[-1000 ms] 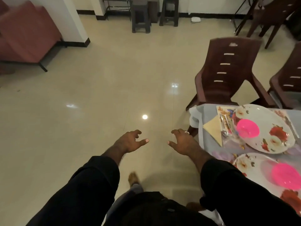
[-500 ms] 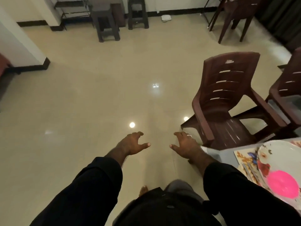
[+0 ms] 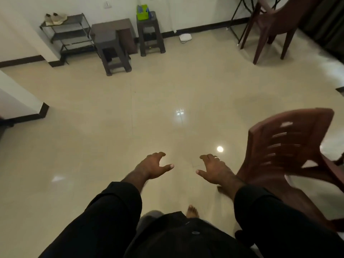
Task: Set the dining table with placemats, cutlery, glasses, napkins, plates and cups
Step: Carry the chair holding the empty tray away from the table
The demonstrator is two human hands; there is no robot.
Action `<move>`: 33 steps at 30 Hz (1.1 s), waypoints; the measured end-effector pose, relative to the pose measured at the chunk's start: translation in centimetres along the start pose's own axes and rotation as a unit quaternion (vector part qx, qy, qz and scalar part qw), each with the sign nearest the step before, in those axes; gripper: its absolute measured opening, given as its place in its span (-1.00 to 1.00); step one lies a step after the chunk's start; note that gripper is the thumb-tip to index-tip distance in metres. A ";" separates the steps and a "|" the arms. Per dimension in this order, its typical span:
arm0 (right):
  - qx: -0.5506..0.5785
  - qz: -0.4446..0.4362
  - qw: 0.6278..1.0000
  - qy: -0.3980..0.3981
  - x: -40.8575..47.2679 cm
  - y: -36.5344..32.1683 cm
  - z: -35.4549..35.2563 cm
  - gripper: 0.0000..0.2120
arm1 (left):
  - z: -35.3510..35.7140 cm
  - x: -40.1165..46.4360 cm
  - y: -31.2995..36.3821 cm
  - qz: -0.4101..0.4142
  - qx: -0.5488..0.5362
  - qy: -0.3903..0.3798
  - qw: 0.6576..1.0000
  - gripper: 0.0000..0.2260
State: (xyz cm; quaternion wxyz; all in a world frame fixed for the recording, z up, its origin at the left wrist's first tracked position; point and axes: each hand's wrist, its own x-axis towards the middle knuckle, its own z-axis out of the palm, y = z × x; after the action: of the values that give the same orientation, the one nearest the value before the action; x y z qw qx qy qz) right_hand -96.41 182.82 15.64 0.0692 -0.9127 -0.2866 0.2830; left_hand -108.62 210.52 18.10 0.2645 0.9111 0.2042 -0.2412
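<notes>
My left hand and my right hand hang out in front of me over the tiled floor, palms down, fingers loosely curled, holding nothing. A ring shows on the right hand. The dining table, its plates, cups and placemats are out of view. A brown plastic chair stands just to the right of my right hand.
Glossy beige floor stretches ahead. Along the far wall stand a shoe rack, two dark stools, one carrying a green basket. Another brown chair stands far right. A white wall corner juts in at left.
I have walked on and my view has swung away from the table, so the plates and pink cups have left the frame. Both hands keep their empty pose.
</notes>
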 end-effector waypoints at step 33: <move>0.234 0.406 0.876 0.120 38.1 41.7 -33.4 -0.39 | -21.7 71.1 57.4 0.350 0.277 -0.195 0.873 -0.17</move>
State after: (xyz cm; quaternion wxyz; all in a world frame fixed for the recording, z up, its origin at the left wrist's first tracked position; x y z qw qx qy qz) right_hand -31.89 170.96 13.20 0.1934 -0.9331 0.1935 0.2334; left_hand -15.84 195.89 17.29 0.1027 0.8933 -0.2591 -0.3526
